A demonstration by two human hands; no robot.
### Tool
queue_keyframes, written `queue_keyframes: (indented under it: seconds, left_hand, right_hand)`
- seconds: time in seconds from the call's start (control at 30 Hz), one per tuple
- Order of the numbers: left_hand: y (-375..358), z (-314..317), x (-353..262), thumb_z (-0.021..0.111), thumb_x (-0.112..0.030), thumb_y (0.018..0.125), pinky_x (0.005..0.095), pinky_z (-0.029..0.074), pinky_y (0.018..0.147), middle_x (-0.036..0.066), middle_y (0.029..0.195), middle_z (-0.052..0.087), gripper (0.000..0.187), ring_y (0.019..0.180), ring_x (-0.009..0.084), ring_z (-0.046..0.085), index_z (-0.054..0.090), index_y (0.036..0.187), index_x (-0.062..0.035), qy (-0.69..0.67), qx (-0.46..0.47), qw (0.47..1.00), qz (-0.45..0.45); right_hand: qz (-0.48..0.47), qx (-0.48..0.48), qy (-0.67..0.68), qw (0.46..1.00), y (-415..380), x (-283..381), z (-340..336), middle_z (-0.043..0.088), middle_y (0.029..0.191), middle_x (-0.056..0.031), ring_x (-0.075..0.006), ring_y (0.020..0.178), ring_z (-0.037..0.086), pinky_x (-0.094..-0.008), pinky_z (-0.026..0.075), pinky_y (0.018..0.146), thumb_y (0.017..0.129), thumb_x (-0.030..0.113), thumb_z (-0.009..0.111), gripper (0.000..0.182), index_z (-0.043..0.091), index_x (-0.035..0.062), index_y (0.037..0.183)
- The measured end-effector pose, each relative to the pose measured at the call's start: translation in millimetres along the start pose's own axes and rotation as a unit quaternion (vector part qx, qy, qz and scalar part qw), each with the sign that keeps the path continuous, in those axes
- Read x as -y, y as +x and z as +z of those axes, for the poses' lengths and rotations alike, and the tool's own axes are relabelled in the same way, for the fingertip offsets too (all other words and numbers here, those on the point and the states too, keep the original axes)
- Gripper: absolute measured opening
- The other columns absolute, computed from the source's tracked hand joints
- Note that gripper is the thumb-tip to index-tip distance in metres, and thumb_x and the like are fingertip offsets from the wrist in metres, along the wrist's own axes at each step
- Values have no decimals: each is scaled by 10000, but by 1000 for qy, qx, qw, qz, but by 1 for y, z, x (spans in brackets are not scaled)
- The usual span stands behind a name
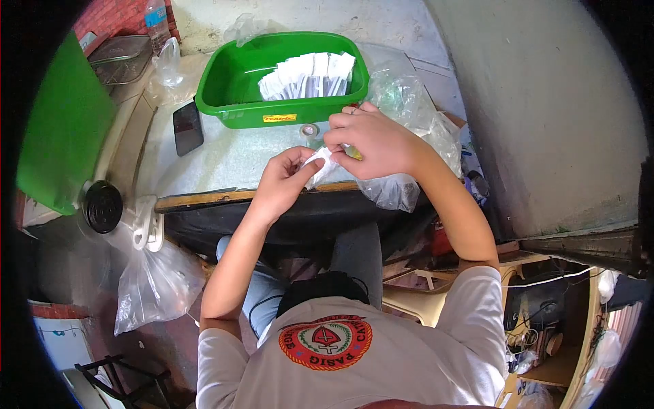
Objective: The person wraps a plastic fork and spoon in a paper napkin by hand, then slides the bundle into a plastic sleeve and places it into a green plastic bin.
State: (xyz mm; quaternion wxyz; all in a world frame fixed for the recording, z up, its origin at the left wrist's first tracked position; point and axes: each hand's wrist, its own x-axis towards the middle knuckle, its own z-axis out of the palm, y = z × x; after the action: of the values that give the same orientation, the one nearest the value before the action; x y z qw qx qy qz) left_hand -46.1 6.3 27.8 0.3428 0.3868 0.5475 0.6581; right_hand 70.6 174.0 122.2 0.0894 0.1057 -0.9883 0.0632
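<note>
Near the table's front edge, my left hand (281, 178) pinches a small white packet (321, 169) between thumb and fingers. My right hand (371, 142) is closed at the packet's upper right side, its thumb and fingertips drawn together; what lies between them is too small to make out. Just behind the hands is a small roll of tape (308, 130). Beyond it stands a green basin (235, 117) with a row of white packets (310, 76) inside. Clear plastic (392, 192) lies under and beside my right hand.
A black phone (188, 128) lies left of the basin. Clear plastic bags (402, 92) are heaped at the right. A bottle (157, 24) stands at the back left. Another plastic bag (155, 286) hangs off the table's left front. A wall (545, 116) borders the right side.
</note>
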Motion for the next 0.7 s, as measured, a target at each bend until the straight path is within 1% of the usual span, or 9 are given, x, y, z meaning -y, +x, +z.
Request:
queue_keyframes:
  seconds: [0.07, 0.23, 0.43, 0.5, 0.67, 0.7]
  left_hand:
    - [0, 0, 0, 641, -138, 943, 193, 354, 584, -48, 777, 593, 153, 688, 10, 479, 645, 1003, 3, 2, -1, 1000, 5]
    - [1, 0, 2, 641, -137, 943, 191, 351, 586, -53, 770, 584, 149, 689, 10, 475, 645, 1000, 2, 5, -3, 1000, 10]
    - [1, 1, 1, 638, -137, 944, 199, 379, 610, -35, 797, 609, 154, 715, 19, 500, 648, 1001, 5, -2, 5, 1000, 11]
    - [2, 0, 2, 636, -139, 946, 205, 397, 625, -25, 808, 619, 160, 728, 26, 515, 648, 1006, 9, 12, 6, 1000, 8]
    - [0, 2, 1, 633, -138, 948, 204, 404, 633, -22, 806, 622, 161, 731, 27, 521, 647, 1007, 11, 5, 7, 1000, 4]
    - [0, 2, 0, 633, -139, 948, 203, 405, 634, -22, 805, 622, 161, 731, 27, 523, 647, 1006, 11, 2, 9, 1000, 3]
  right_hand:
    - [-8, -9, 3, 1000, 0, -1, 0, 529, 808, -20, -241, 845, 538, -377, 360, 823, 787, 164, 670, 115, 563, 130, 760]
    - [2, 6, 1, 1000, 1, 0, -2, 537, 780, -20, -246, 832, 542, -380, 361, 827, 792, 193, 682, 142, 561, 127, 757]
    - [5, 25, 1, 1000, 1, 0, -3, 536, 788, -21, -248, 843, 544, -383, 363, 819, 792, 216, 694, 166, 558, 128, 754]
    - [7, 28, -5, 1000, 0, 1, -4, 536, 788, -21, -249, 846, 544, -384, 362, 817, 788, 211, 691, 160, 558, 129, 755]
    - [2, 37, -10, 999, -1, -1, -7, 537, 785, -22, -251, 849, 545, -385, 362, 813, 768, 186, 683, 135, 560, 132, 751]
    - [0, 27, -16, 1000, -1, -2, -5, 538, 784, -22, -251, 845, 544, -385, 362, 810, 761, 177, 680, 127, 562, 132, 747]
